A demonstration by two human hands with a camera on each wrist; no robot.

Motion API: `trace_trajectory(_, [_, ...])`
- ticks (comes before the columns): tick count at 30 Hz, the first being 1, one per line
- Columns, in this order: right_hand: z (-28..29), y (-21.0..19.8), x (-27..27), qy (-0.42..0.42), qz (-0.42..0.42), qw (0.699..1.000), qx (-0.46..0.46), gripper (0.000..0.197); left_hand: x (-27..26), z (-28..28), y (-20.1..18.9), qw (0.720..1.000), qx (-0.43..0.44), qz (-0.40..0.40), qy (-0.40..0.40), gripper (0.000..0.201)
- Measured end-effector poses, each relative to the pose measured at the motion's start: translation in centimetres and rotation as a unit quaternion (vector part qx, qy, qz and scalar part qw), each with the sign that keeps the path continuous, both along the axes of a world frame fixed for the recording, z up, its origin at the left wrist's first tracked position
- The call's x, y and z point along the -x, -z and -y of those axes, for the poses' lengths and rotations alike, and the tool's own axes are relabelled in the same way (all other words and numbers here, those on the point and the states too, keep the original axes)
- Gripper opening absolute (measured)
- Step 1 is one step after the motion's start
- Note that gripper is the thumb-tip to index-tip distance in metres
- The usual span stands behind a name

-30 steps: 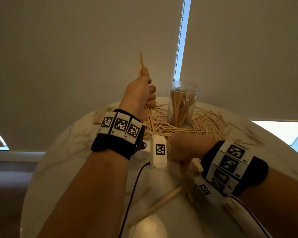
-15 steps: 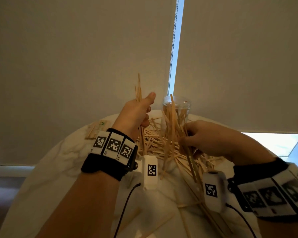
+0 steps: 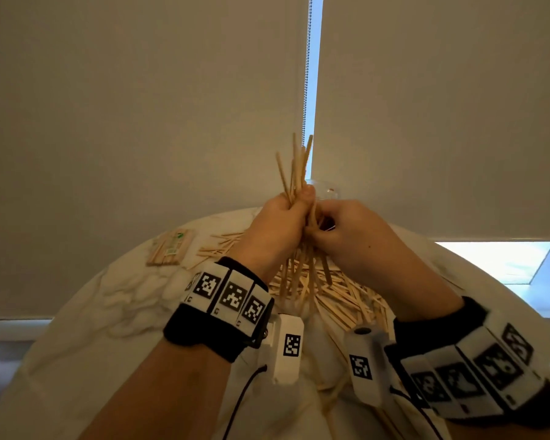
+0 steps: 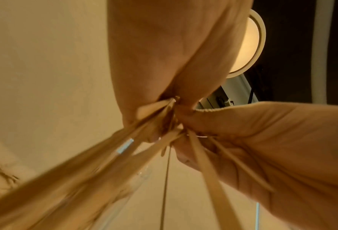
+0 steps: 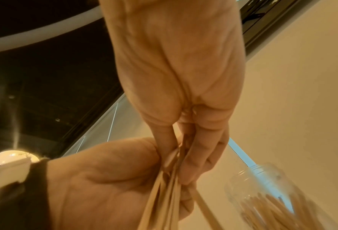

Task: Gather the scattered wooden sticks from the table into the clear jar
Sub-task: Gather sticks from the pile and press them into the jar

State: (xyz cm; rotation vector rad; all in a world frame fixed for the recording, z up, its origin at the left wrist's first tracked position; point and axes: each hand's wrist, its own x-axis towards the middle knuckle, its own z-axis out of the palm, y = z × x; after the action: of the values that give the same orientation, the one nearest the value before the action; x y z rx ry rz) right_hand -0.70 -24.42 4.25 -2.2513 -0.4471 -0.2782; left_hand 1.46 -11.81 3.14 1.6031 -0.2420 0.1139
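Both hands meet above the table around one upright bundle of wooden sticks (image 3: 296, 173). My left hand (image 3: 286, 217) grips the bundle (image 4: 109, 157) with the thumb up along it. My right hand (image 3: 324, 227) pinches the same sticks (image 5: 170, 183) from the right side. The clear jar (image 3: 326, 188) stands just behind the hands, mostly hidden; in the right wrist view the jar (image 5: 262, 194) holds several sticks. A heap of loose sticks (image 3: 340, 300) lies on the table below the hands.
The round white marble table (image 3: 115, 296) carries a wrapped pack of sticks (image 3: 172, 247) at the far left. A few stray sticks (image 3: 331, 395) lie near the front edge. Window blinds (image 3: 140, 106) hang close behind the table.
My right hand rose from the table with a handful of sticks and brought it against the left hand's bundle. The hands now meet in front of the jar.
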Motion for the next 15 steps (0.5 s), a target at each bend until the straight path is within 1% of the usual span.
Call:
trace_trajectory(4, [-0.6, 0.2, 0.3, -0.008, 0.029, 0.999, -0.032, 0.006, -0.3, 0.0, -0.1, 0.995, 0.082, -0.026, -0.051, 0.04])
trace_trajectory(8, [-1.0, 0.5, 0.3, -0.003, 0.034, 0.998, -0.047, 0.007, -0.4, -0.1, -0.3, 0.986, 0.13, -0.035, -0.1, 0.043])
trace_trajectory(12, [-0.3, 0.0, 0.2, 0.001, 0.03, 0.998, -0.058, 0.009, -1.2, -1.1, -0.1, 0.977, 0.123, -0.004, -0.172, 0.035])
trace_trajectory(13, [0.0, -0.3, 0.3, 0.002, 0.035, 0.998, -0.057, 0.009, -1.3, -1.4, 0.0, 0.977, 0.127, 0.002, -0.172, 0.032])
trace_trajectory(15, [0.5, -0.6, 0.3, 0.0, 0.042, 0.997, -0.061, 0.011, -1.1, -1.6, -0.1, 0.98, 0.155, -0.004, -0.124, 0.026])
